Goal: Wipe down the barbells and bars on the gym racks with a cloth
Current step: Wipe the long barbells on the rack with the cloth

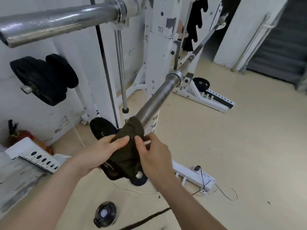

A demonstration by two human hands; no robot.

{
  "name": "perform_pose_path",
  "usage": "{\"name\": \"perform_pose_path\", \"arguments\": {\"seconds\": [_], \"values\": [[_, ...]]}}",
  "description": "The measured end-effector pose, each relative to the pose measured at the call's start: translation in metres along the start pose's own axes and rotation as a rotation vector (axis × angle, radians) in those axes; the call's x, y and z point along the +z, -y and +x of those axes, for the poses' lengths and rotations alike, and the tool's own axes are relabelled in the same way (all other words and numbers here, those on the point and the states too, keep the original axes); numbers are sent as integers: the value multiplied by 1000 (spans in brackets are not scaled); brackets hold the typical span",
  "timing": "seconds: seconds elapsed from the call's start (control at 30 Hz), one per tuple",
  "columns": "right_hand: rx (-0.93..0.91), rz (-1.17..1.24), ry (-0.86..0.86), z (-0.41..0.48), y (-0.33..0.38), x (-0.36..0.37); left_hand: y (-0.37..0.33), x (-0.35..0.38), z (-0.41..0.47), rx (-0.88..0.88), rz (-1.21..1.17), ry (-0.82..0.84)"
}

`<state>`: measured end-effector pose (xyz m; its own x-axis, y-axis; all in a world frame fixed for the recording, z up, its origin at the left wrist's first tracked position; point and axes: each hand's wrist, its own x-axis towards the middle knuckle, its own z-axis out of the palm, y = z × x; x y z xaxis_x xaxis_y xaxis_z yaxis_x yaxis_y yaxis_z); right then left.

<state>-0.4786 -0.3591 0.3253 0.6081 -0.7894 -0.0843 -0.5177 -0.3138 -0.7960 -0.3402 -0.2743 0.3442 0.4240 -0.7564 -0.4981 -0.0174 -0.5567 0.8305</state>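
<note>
- The dark cloth (pixel 127 143) is bunched over the near end of the lower barbell (pixel 159 100), which runs away from the person and up through the white rack upright (pixel 157 52).
- The left hand (pixel 103 150) clasps the cloth from the left side of that sleeve end, fingers curled into the fabric; the right hand (pixel 154 153) pinches the same cloth from the right, thumb and fingers closed on a fold.
- The cloth covers only the sleeve tip; the sleeve beyond it, the collar and the thin shaft past the upright are bare.
- My judgement is that the work is at an early or middle point: this bar's end is being wiped, and most of its length is yet to be covered.
- The upper barbell (pixel 63 20), above and left of the upright, has no cloth on it; whether it is already clean I cannot tell.
- Both hands sit at the very end of the lower barbell, so the rest of that bar lies ahead of the grip, towards the upright.
</note>
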Motion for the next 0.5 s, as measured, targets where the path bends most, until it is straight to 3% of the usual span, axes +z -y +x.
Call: {"name": "perform_pose_path", "arguments": {"seconds": [0.23,0.37,0.5], "values": [[347,631,33,8,35,42,22,4,-8,349,772,-285],[376,680,153,-15,29,39,31,1,-31,400,813,-271],[396,743,104,-13,28,39,17,-4,-20,350,807,-162]]}}
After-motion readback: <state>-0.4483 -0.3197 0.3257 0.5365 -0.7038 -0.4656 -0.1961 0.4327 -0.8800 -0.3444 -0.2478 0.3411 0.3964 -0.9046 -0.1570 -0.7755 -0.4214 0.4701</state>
